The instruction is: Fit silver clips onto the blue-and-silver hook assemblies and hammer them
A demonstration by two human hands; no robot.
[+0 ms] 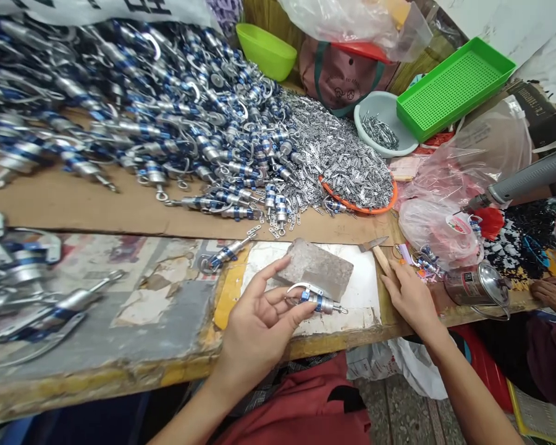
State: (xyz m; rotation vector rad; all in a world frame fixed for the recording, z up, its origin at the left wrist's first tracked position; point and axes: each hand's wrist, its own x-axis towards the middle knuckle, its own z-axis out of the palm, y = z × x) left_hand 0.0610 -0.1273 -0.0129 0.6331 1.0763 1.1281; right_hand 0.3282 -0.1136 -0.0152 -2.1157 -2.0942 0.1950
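Note:
My left hand [262, 318] pinches a small blue-and-silver metal fitting [322, 301] between thumb and fingers. The fitting has a curved silver lever on top and an eye at its right end. It is held over the near edge of a grey stone block [317, 262], which rests on a white board [366, 290]. To the right, my right hand [412, 296] is closed around the wooden handle of a small hammer [382, 261]. The hammer's pointed metal head lies near the board's top right corner. A similar fitting [231, 250] lies left of the block.
A large heap of fittings [176, 123] covers the back left. Small metal plates [361, 176] spill around an orange-rimmed basket. A metal mug [466, 284] and a grey power screwdriver [523, 179] are at right. Another person's hand [553, 293] rests at the far right edge.

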